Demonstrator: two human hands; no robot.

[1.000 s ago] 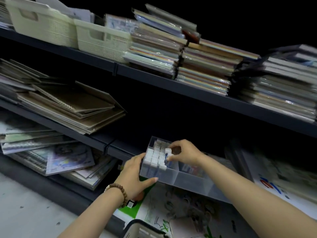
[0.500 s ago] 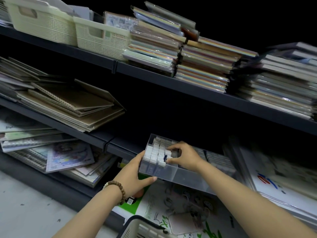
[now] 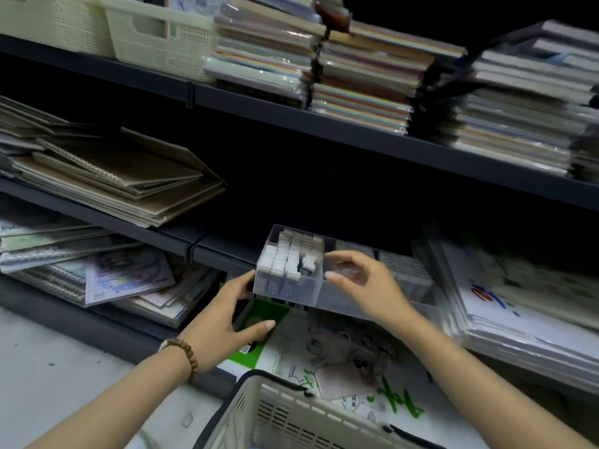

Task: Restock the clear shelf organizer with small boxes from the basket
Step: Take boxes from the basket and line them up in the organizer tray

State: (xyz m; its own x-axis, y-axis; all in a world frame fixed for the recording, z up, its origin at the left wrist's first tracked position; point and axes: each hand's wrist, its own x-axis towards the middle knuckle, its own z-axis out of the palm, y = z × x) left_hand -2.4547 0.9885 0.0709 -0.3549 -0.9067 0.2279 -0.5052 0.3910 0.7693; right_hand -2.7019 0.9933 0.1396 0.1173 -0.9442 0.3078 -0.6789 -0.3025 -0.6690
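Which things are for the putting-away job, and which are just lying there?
For the job: clear organizer, small boxes in it, basket, left hand, right hand.

Just lying about: brown notebooks, coloured paper stacks, cream bins up top, picture pads.

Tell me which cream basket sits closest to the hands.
The dark-rimmed basket at the bottom edge of view; the far-left basket and the handle-slot basket both sit up on the top shelf.
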